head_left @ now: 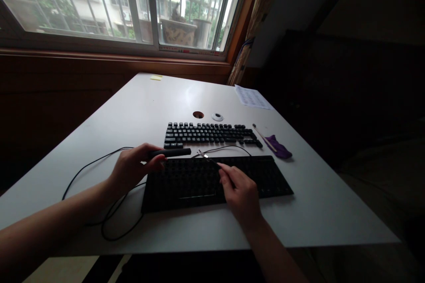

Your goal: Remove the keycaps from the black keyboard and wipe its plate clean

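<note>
My left hand (137, 163) pinches a long black space bar keycap (175, 152) by its left end, holding it level above the back edge of a black keyboard base (265, 181). In my right hand (241, 190) is a thin tool with a shiny metal tip (203, 154). The tip points up and left, a short way from the keycap's free end; its exact kind is too small to tell. Behind the base, loose black keycaps (212, 132) lie in rows like a keyboard layout, with a gap in the front row.
A black cable (78, 170) loops on the white table (99, 128) at the left. To the right lie a purple cloth (280, 147) and a thin brush (265, 138). Farther back are a cable hole (198, 115), its round cover (217, 117), a printed sheet (252, 97) and a yellow note (156, 78).
</note>
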Tool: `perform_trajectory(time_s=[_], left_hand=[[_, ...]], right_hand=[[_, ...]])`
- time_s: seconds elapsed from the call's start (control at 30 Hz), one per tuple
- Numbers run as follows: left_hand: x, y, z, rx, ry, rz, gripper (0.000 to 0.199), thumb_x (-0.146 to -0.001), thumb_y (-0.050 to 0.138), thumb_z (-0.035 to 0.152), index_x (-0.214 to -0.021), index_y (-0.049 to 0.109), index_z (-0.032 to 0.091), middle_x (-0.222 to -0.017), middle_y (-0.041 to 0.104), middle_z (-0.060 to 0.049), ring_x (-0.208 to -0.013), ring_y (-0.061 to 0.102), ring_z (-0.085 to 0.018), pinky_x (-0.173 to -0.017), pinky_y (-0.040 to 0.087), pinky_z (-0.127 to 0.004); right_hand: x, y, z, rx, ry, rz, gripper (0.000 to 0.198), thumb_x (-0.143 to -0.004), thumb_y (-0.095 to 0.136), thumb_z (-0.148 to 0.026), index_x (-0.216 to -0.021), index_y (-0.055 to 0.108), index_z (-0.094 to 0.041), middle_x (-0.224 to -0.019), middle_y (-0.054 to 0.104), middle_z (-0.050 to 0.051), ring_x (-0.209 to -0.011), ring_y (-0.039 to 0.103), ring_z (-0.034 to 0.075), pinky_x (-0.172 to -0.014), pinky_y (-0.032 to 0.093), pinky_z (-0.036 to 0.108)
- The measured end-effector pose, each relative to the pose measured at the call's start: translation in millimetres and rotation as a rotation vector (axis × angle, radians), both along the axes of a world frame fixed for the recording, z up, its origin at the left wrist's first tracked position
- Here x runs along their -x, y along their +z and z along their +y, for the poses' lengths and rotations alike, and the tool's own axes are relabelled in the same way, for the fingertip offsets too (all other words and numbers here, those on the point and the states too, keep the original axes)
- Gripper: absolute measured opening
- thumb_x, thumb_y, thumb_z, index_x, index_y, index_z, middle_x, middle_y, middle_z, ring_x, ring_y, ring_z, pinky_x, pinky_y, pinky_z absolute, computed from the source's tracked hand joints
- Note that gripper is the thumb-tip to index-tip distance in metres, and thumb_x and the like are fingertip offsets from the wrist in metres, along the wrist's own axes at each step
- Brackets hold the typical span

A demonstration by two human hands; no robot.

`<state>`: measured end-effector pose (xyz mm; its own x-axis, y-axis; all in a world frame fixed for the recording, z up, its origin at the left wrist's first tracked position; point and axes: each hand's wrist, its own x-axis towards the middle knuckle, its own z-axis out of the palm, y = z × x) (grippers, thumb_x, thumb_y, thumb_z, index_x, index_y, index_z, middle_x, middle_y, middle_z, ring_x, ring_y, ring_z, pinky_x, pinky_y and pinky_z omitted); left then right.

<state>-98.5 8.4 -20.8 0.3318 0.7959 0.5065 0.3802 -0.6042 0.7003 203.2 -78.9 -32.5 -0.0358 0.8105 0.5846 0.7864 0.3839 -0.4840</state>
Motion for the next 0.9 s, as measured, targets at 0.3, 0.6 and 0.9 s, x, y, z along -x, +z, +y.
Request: perform_trajectory(time_s=[0.3,0.6,0.9], left_hand=[[0.4,0.0,3.0,-0.216,-0.041,0.090,0.025,-0.096,0.068,0.042,-0.102,0.071,0.017,-0.072,0.078,-0.001,-0.054,0.071,-0.012,-0.052,0.054,-0.017],[-1.1,1.9,3.2,-0.357,-0.064,0.151,0.025,-0.097,0.066,0.042,-0.100,0.072,0.017,-0.078,0.079,-0.002,-0.050,0.063,-0.009,-0.053,0.051,-0.018],[-1.4,1.7,4.0,-0.353,-0.061,0.154,0.025,-0.097,0.066,0.042,-0.099,0.073,0.018,-0.074,0.077,-0.001,-0.049,0.061,-0.009,-0.052,0.050,-0.017]], right_hand=[[-6.4,2.2,-2.8,0.021,-0.188,0.275,0.016,-0.094,0.065,-0.033,-0.103,0.070,-0.022,-0.077,0.074,0.001,-0.065,0.071,0.018,-0.067,0.058,0.030],[-11.0,-0.9,-4.4,0.034,-0.285,0.578,0.024,-0.089,0.073,-0.041,-0.090,0.059,-0.022,-0.068,0.067,-0.003,-0.059,0.065,0.015,-0.059,0.052,0.027],[-16.7,4.8,-3.8,-0.213,-0.279,0.562,0.030,-0.101,0.053,-0.040,-0.077,0.048,-0.022,-0.078,0.048,-0.002,-0.069,0.050,0.014,-0.064,0.044,0.027]])
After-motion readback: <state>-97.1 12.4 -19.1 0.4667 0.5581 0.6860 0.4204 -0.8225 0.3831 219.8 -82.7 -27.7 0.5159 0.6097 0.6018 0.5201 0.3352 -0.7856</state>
